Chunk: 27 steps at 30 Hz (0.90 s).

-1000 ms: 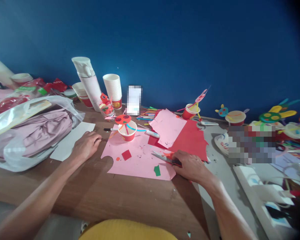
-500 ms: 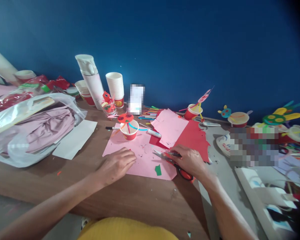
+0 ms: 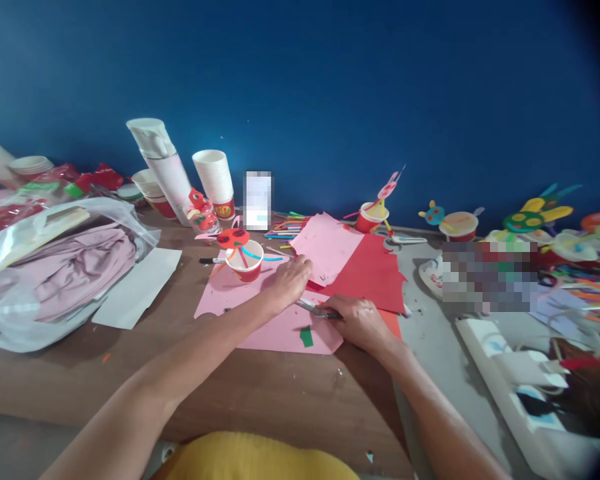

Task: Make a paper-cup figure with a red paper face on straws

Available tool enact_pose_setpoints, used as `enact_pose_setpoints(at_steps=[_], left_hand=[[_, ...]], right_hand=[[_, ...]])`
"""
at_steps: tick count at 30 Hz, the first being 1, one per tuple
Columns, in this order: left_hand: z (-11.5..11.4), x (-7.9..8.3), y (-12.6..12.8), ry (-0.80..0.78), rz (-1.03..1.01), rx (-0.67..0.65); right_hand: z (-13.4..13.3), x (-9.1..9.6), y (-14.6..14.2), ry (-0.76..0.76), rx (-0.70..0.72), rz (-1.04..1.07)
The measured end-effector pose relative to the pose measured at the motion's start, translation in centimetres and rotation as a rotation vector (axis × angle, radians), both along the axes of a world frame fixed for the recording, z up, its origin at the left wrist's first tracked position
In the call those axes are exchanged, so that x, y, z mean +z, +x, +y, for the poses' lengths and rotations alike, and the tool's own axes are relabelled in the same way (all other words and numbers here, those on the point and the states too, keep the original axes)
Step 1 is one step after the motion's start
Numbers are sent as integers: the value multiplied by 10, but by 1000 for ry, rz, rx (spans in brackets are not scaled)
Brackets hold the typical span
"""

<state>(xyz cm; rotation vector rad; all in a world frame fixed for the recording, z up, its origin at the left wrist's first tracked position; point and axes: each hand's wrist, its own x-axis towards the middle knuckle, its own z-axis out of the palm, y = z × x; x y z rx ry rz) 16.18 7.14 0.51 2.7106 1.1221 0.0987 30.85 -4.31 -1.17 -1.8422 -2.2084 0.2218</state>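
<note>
My left hand (image 3: 291,281) has its fingers closed at the lower edge of the upper pink sheet (image 3: 325,243), beside the red paper (image 3: 373,277). What they hold, if anything, is hidden. In my right hand (image 3: 361,321) is a pair of scissors (image 3: 310,307), blades pointing left toward my left hand; the handles are mostly covered. Under both hands lies a larger pink sheet (image 3: 275,330) with a small green paper scrap (image 3: 306,336) on it. Behind my left forearm stands a paper cup (image 3: 245,267) with a red paper figure (image 3: 233,238) on straws.
Stacked paper cups (image 3: 214,177), a tilted white flask (image 3: 167,170) and a phone (image 3: 258,200) stand along the wall. A plastic bag with pink cloth (image 3: 87,267) lies left, near a white card (image 3: 137,288). At right are decorated cups (image 3: 459,228) and a power strip (image 3: 497,373).
My left hand has moved up and right, to where a white marker-like tube lay. The scissors have shifted and their handles are now covered by my right hand. The view has turned slightly right.
</note>
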Motion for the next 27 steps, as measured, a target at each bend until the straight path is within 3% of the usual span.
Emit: enact_pose_setpoints(at_steps=[4, 9, 13, 18, 21, 24, 27], left_hand=[[-6, 1, -9, -11, 10, 30], [-27, 20, -37, -1, -14, 17], [-46, 31, -85, -50, -303, 36], [-66, 21, -159, -177, -695, 329], [-79, 11, -191, -258, -808, 527], [-91, 4, -203, -282, -849, 600], [-98, -3, -201, -264, -860, 557]], right_hand=[[1, 0, -1, -4, -8, 6], [1, 1, 0, 9, 7, 33], [0, -3, 0, 35, 3, 60], [-3, -2, -5, 65, -5, 102], [-5, 5, -11, 9, 8, 141], [-6, 10, -17, -8, 60, 142], [-6, 8, -20, 30, 52, 128]])
